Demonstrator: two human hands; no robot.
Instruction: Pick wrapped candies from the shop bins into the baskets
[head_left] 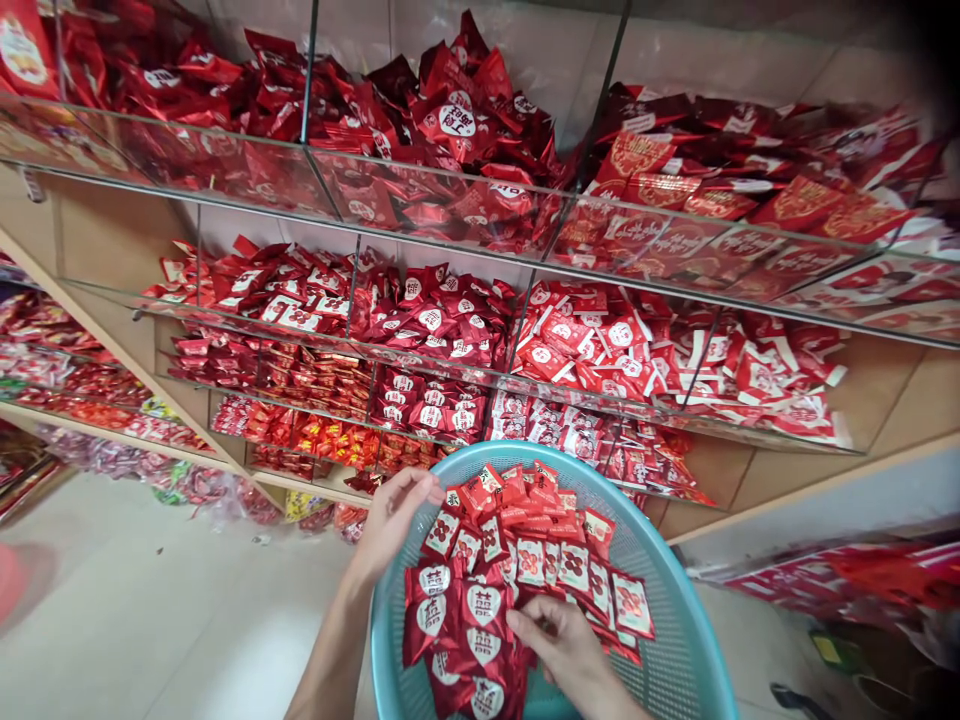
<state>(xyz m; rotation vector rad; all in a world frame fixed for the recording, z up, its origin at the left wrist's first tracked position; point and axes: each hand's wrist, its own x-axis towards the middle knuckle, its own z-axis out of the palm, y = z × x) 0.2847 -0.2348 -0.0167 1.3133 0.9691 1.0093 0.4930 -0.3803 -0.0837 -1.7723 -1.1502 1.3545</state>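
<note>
A round turquoise plastic basket [697, 610] holds several small wrapped packets. Dark red packets with white heart-shaped labels [484, 603] lie at its near left, overlapping in rows. Behind them are packets with pale picture labels [574, 566] and plain bright red packets [536, 515]. My left hand [390, 525] is at the basket's left rim, its fingers stretched over the edge and holding nothing that I can see. Inside the basket, my right hand [562, 645] is closed, thumb and finger at the edge of a dark red packet; its palm side is hidden.
Wooden shelving with clear-fronted bins [450, 350] rises beyond the basket, filled with red packets. More packets [67, 350] fill shelves at the left. Pale floor tiles [202, 600] lie below. Red goods [862, 590] and dark items stand on the floor at the right.
</note>
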